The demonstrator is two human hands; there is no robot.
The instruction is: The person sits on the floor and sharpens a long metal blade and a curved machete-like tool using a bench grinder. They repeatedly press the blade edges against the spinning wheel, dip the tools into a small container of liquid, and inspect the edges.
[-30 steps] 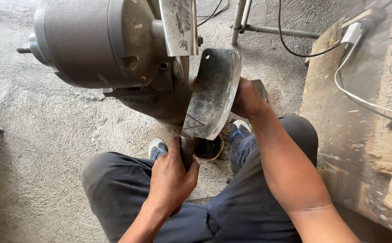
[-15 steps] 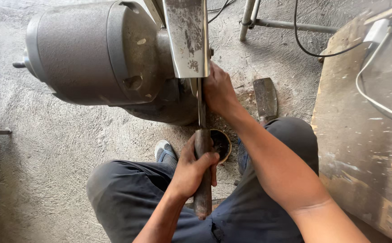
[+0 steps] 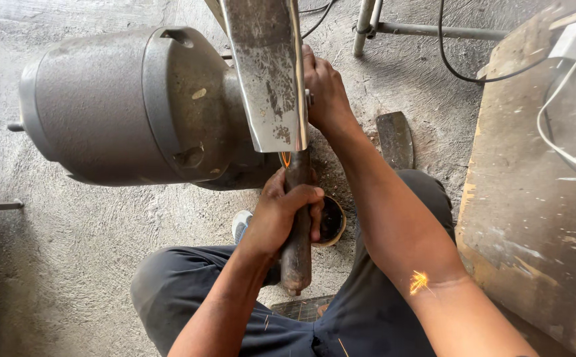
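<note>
Evidently bracing for steadiness, the left hand (image 3: 284, 211) grips the blade's rusty handle (image 3: 297, 244) mid-frame, while the right hand (image 3: 324, 89) presses behind the guard (image 3: 268, 73), grip hidden, sparks (image 3: 420, 281) flying.

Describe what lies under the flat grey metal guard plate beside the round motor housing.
Under the flat grey metal guard plate, orange sparks and the dark rusty tool handle show; the grinding wheel itself is hidden.

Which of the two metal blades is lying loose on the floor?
The dark flat blade on the concrete right of the right hand. The other, a handled blade, is gripped by the left hand at the grinder, throwing sparks.
</note>
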